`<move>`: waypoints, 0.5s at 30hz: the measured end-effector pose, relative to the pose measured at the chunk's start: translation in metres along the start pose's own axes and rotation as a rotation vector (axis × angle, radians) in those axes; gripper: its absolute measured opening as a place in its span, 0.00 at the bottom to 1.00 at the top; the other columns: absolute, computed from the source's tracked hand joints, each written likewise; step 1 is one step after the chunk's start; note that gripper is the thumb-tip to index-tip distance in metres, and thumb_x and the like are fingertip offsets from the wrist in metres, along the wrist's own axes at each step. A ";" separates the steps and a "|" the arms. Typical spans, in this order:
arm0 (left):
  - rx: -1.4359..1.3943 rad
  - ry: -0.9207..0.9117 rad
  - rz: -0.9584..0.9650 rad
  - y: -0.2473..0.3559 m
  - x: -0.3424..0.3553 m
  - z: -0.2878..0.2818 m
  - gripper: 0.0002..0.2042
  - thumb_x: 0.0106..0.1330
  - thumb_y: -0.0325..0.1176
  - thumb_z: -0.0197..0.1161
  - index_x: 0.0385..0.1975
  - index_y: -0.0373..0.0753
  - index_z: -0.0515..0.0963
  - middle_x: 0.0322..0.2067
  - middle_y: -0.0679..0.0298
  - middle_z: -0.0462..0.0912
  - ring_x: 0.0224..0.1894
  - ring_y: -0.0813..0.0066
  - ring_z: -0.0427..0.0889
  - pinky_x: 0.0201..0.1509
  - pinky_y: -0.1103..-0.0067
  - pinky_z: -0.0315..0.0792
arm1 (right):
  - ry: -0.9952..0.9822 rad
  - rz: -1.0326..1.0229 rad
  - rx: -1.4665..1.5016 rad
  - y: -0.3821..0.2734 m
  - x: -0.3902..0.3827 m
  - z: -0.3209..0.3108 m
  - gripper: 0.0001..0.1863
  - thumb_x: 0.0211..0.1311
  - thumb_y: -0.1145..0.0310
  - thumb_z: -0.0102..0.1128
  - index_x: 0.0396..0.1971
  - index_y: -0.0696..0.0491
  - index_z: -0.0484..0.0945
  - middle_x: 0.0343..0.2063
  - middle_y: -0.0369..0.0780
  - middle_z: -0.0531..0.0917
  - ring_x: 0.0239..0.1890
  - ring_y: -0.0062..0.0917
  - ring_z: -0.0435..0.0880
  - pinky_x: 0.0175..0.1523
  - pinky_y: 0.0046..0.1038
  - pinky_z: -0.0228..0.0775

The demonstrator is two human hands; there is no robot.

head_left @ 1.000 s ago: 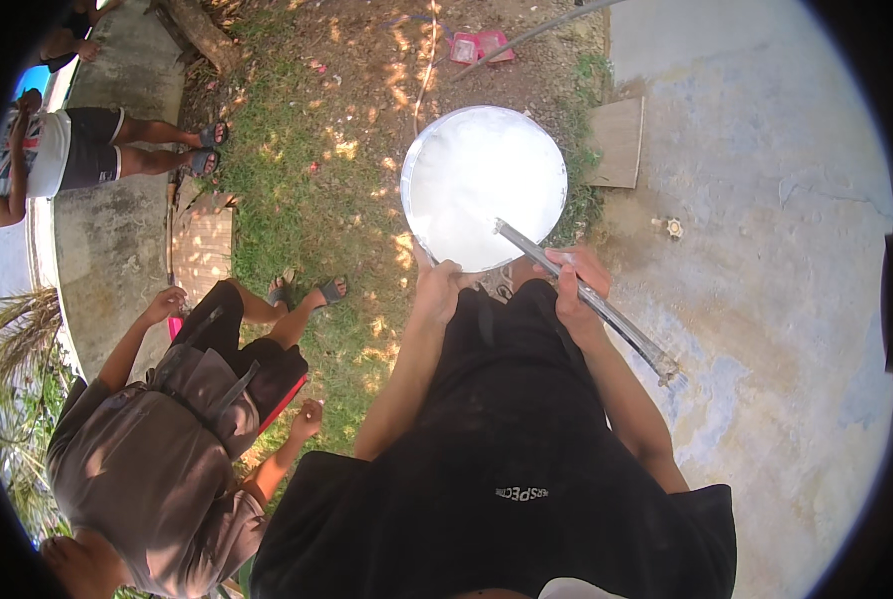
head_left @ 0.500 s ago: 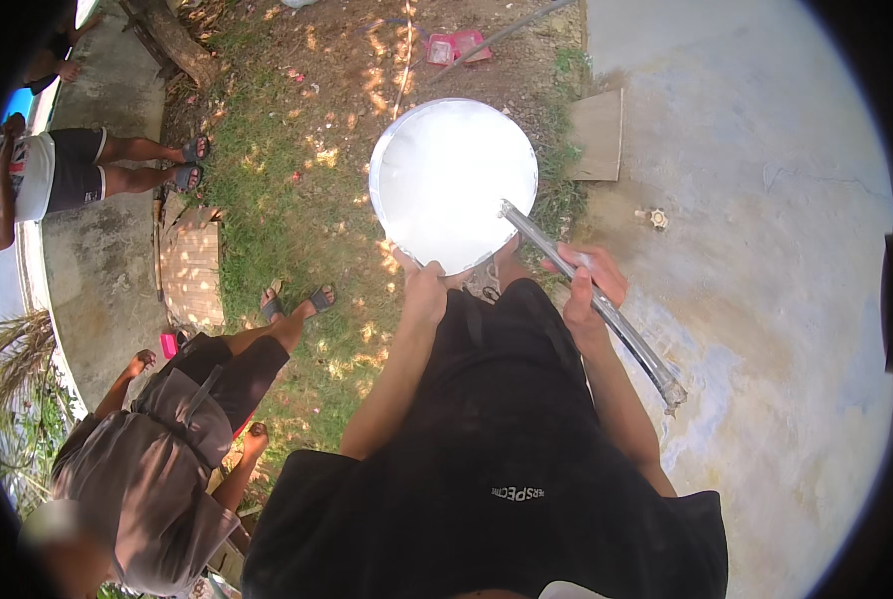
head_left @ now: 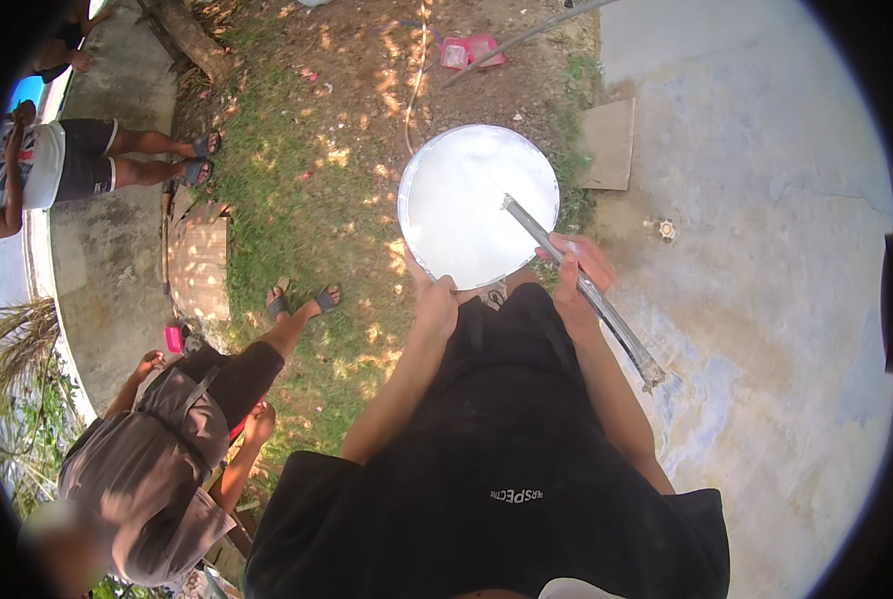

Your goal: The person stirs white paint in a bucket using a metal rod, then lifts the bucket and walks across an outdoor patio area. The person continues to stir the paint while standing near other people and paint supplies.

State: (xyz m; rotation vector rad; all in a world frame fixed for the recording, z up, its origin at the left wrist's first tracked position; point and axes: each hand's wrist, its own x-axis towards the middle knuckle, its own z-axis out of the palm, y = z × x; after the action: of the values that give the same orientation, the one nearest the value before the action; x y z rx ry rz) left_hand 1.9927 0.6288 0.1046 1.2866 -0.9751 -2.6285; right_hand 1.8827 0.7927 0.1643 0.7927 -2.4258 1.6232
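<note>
A round white bucket (head_left: 402,214) full of smooth white stuff, like paint, is in front of my legs. My left hand (head_left: 434,305) is closed on its near rim, thumb on the edge. A grey metal pipe (head_left: 606,309), smeared with white, slants across the bucket's right side. Its far end meets the white surface; whether it goes below is hard to tell. My right hand (head_left: 584,270) wraps round the pipe near its middle, beside the bucket's right rim. The pipe's near end points back over the pale concrete.
On the right lies a concrete floor (head_left: 766,299) with a small white valve-like knob (head_left: 663,231) and a flat board (head_left: 607,145). Pink containers (head_left: 471,51) and a hose (head_left: 415,90) lie ahead. Two people, one in a brown shirt (head_left: 132,464), are at left; another shows partly farther off.
The bucket sits slightly farther right and nearer in view, partly as the whole view shifted. The pipe's near end has moved left and forward. Both grips are unchanged.
</note>
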 end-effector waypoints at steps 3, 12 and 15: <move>-0.019 0.011 0.018 0.002 0.001 -0.001 0.48 0.56 0.12 0.38 0.73 0.59 0.25 0.71 0.47 0.44 0.68 0.41 0.62 0.53 0.47 0.80 | -0.087 0.025 0.072 0.000 -0.005 0.010 0.21 0.72 0.62 0.50 0.35 0.68 0.81 0.30 0.50 0.84 0.27 0.33 0.88 0.32 0.28 0.81; 0.069 0.108 0.205 0.010 0.000 -0.004 0.49 0.58 0.11 0.38 0.74 0.57 0.21 0.74 0.49 0.33 0.69 0.45 0.60 0.54 0.58 0.83 | -0.014 0.046 0.094 -0.005 -0.012 -0.008 0.23 0.72 0.60 0.50 0.33 0.68 0.81 0.30 0.51 0.84 0.27 0.35 0.88 0.31 0.28 0.81; 0.068 0.125 0.222 0.022 0.004 -0.002 0.49 0.58 0.11 0.38 0.74 0.58 0.21 0.74 0.49 0.33 0.69 0.44 0.60 0.53 0.59 0.83 | -0.025 0.027 0.097 -0.011 -0.001 -0.001 0.24 0.73 0.59 0.49 0.33 0.68 0.80 0.30 0.51 0.84 0.27 0.35 0.88 0.31 0.29 0.80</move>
State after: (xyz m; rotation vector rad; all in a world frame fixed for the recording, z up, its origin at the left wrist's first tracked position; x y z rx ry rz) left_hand 1.9867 0.6091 0.1136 1.2581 -1.1243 -2.3398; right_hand 1.8881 0.7909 0.1734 0.8027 -2.4001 1.7636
